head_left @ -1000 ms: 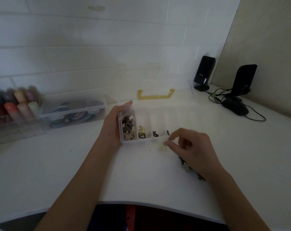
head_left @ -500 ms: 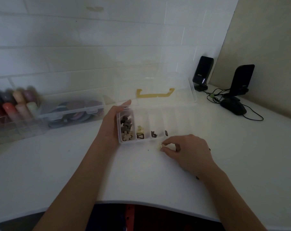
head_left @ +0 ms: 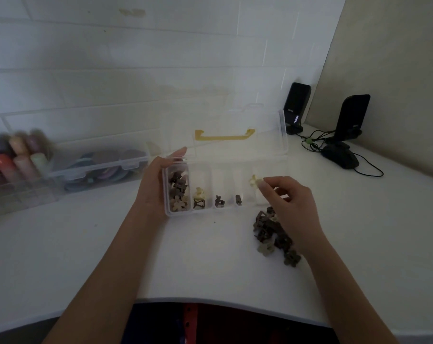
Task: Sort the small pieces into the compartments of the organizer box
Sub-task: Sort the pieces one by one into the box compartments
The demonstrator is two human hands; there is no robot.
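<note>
A clear organizer box (head_left: 222,211) with its lid (head_left: 282,135) up and a yellow handle (head_left: 224,137) sits mid-table. My left hand (head_left: 152,184) grips its left end. The leftmost compartment holds several brown and tan pieces (head_left: 177,193). Further right, other compartments hold a cream and a dark piece (head_left: 199,197) and single dark pieces (head_left: 219,201). My right hand (head_left: 288,202) pinches a small cream piece (head_left: 254,181) above a right-hand compartment. A pile of dark and tan pieces (head_left: 275,233) lies on the table below that hand.
At left stand a clear container of round discs (head_left: 101,165) and a box of coloured cylinders (head_left: 14,157). Two black speakers (head_left: 297,108) and a black mouse (head_left: 340,157) with cables occupy the back right corner. The table's front edge (head_left: 210,300) curves near me.
My right hand lifted the cream piece from the table in front of the box and carried it up and right over the box. The pile it covered is now exposed.
</note>
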